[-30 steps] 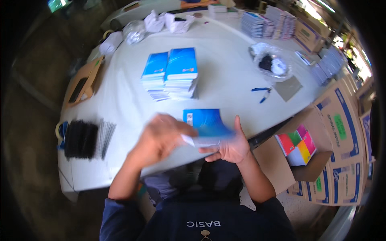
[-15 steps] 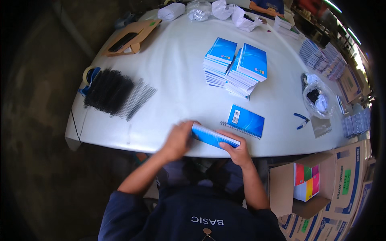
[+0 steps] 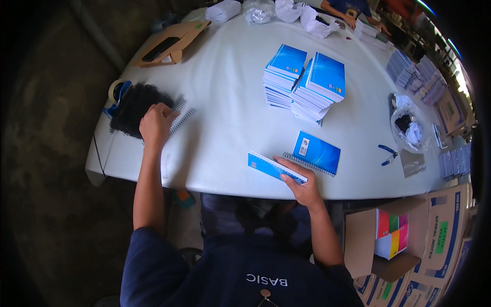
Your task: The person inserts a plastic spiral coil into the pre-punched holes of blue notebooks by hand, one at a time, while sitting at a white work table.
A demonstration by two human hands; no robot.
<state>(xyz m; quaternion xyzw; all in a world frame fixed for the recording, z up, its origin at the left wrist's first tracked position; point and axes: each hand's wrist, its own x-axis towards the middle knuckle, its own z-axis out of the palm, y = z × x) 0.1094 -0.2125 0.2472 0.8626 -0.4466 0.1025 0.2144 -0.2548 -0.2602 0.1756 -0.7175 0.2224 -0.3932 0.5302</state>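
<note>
My right hand (image 3: 302, 184) grips a blue-covered notebook (image 3: 273, 168) tilted above the table's near edge, fingers behind and thumb in front. A row of small holes runs along its edge. Off to the left, my left hand (image 3: 157, 123) is over a pile of black spiral binding coils (image 3: 135, 102) and some loose grey coils (image 3: 183, 118). Its fingers are pinched together, and whether a coil is between them is hidden. Just beyond the right hand lies a blue spiral notebook (image 3: 319, 153) with its coil in place. Two stacks of blue notebooks (image 3: 286, 60) stand farther back.
Blue-handled pliers (image 3: 388, 154) and a plastic bag (image 3: 409, 128) lie at right. A tape dispenser (image 3: 116, 97) and a cardboard piece (image 3: 192, 38) with a dark flat object are at left. An open carton (image 3: 358, 240) stands lower right. A co-worker's hand (image 3: 350, 21) shows at the far side.
My left hand has left the held notebook and moved left and away to the coil pile. The right hand still holds the notebook in nearly the same place.
</note>
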